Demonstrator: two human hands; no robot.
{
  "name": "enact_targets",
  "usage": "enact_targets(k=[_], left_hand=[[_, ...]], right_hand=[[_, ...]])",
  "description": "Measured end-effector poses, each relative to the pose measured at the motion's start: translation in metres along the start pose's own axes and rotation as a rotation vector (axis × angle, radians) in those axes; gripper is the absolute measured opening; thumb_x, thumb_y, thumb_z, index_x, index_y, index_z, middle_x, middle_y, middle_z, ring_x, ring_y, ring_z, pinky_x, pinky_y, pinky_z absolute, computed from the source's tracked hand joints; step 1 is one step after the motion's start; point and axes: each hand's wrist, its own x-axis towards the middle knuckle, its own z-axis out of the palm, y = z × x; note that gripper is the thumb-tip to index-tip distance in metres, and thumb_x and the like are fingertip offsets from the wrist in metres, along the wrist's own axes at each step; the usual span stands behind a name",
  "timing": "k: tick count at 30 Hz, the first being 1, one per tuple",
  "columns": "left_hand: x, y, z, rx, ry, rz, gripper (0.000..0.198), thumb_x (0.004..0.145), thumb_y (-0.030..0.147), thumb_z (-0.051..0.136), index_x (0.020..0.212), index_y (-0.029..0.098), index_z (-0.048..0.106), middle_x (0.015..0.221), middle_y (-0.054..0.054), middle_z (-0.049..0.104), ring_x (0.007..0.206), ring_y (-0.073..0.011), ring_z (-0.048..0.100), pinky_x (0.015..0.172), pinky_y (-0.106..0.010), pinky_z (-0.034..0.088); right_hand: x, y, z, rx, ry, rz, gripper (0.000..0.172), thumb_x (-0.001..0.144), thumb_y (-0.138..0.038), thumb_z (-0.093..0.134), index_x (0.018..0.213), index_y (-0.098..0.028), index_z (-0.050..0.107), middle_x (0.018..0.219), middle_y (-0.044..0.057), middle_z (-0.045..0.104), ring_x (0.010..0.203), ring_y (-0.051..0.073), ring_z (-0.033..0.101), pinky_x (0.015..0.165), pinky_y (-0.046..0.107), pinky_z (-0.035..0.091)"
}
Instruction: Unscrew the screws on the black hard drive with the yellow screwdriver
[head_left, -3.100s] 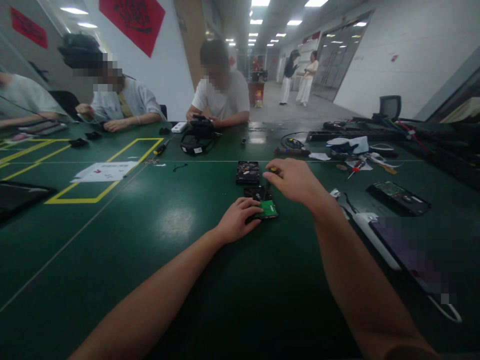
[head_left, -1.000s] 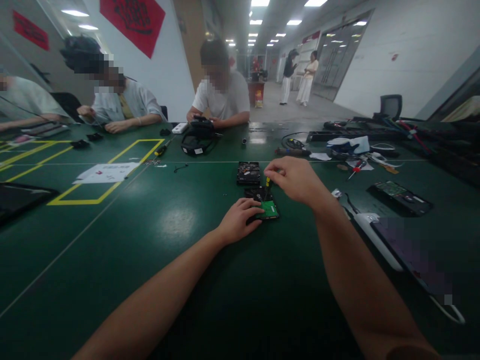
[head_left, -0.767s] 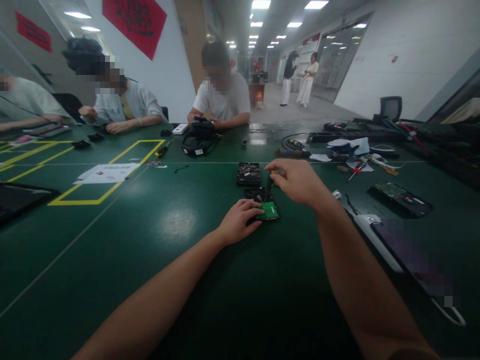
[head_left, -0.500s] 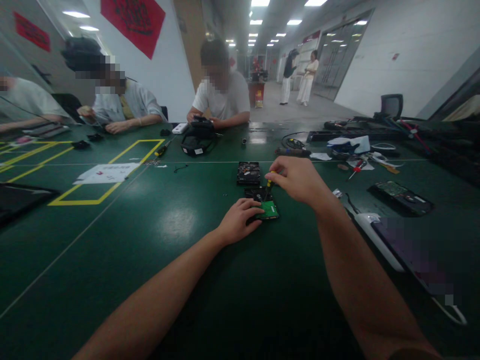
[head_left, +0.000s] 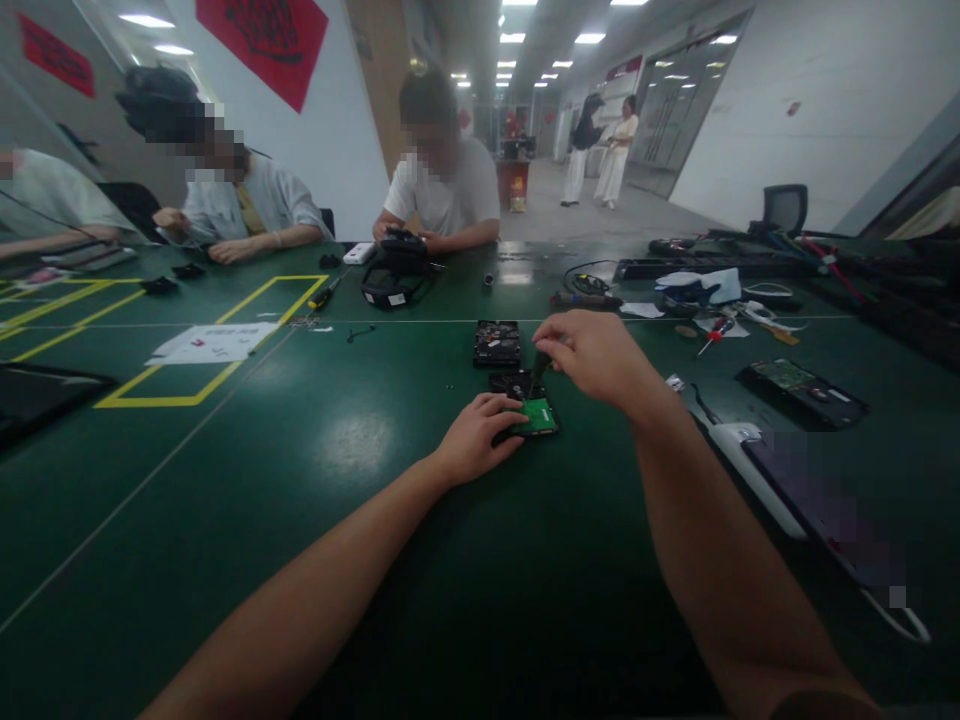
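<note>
We look down on a dark green table [head_left: 337, 560] where a small hard drive [head_left: 525, 400] lies near the middle, just ahead of our two forearms. It is a flat black rectangle lying with its underside up, so a bright green circuit board [head_left: 538, 415] covers the end nearest us while the far end shows bare dark metal. Our left hand [head_left: 476, 438] rests on the table at the drive's near left corner, fingers curled loosely and the fingertips pressed against its edge and onto the green board, steadying it rather than clasping it. Our right hand [head_left: 592, 352] hovers above the far right of the drive, closed in a pinch around a screwdriver [head_left: 538, 368]; its dark shaft slants down and to the left until the tip meets the drive's top face, though the exact spot is too small to make out. Just beyond this drive lies a second hard drive [head_left: 496, 343], black, apart from the first and untouched. Farther right on the table sits another green circuit board [head_left: 801, 382] on a dark tray, well apart from our hands. Across the table a person in a white shirt [head_left: 442, 190] sits with a black device [head_left: 395, 270] before them.
</note>
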Motion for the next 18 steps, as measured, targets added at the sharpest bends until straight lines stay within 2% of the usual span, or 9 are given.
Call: enact_targets(k=[3, 5, 9, 13, 18], left_hand=[[-0.0005, 0.0001, -0.0003, 0.007, -0.002, -0.003, 0.034, 0.098, 0.030, 0.071, 0.132, 0.027, 0.070, 0.140, -0.009, 0.066, 0.134, -0.0333, 0.054, 0.113, -0.059, 0.050], [-0.0006, 0.0008, -0.0008, 0.009, -0.005, -0.004, 0.034, 0.098, 0.030, 0.071, 0.133, 0.027, 0.070, 0.140, -0.009, 0.066, 0.135, -0.0333, 0.053, 0.113, -0.059, 0.050], [0.0000, 0.0019, -0.0015, 0.011, -0.009, -0.015, 0.034, 0.099, 0.030, 0.071, 0.133, 0.029, 0.070, 0.140, -0.009, 0.067, 0.135, -0.0333, 0.053, 0.113, -0.060, 0.050], [0.0002, 0.0015, -0.0010, 0.013, -0.005, -0.004, 0.035, 0.098, 0.030, 0.071, 0.133, 0.027, 0.070, 0.140, -0.009, 0.066, 0.135, -0.0329, 0.054, 0.114, -0.059, 0.050], [-0.0002, 0.0016, -0.0015, 0.011, 0.002, -0.001, 0.034, 0.098, 0.030, 0.071, 0.132, 0.026, 0.071, 0.139, -0.009, 0.067, 0.135, -0.0329, 0.054, 0.115, -0.058, 0.049]], right_hand=[[-0.0006, -0.0019, -0.0017, 0.002, -0.019, -0.031, 0.022, 0.096, -0.015, 0.061, 0.110, -0.019, 0.077, 0.108, 0.007, 0.081, 0.088, 0.021, 0.071, 0.086, 0.033, 0.049], [-0.0002, -0.0016, -0.0008, -0.032, -0.004, -0.011, 0.021, 0.096, -0.017, 0.061, 0.110, -0.018, 0.076, 0.112, 0.010, 0.080, 0.094, 0.023, 0.071, 0.089, 0.035, 0.049], [0.0010, 0.0023, 0.0025, -0.102, 0.010, 0.052, 0.014, 0.098, -0.026, 0.065, 0.100, -0.018, 0.076, 0.103, 0.011, 0.079, 0.097, 0.026, 0.070, 0.089, 0.038, 0.049], [0.0009, 0.0042, 0.0012, -0.098, 0.007, 0.034, 0.015, 0.098, -0.029, 0.067, 0.100, -0.020, 0.078, 0.099, 0.009, 0.079, 0.097, 0.026, 0.070, 0.089, 0.037, 0.048], [-0.0006, 0.0007, -0.0025, -0.046, -0.020, -0.032, 0.023, 0.093, -0.016, 0.063, 0.109, -0.018, 0.080, 0.112, 0.010, 0.080, 0.104, 0.026, 0.071, 0.093, 0.035, 0.048]])
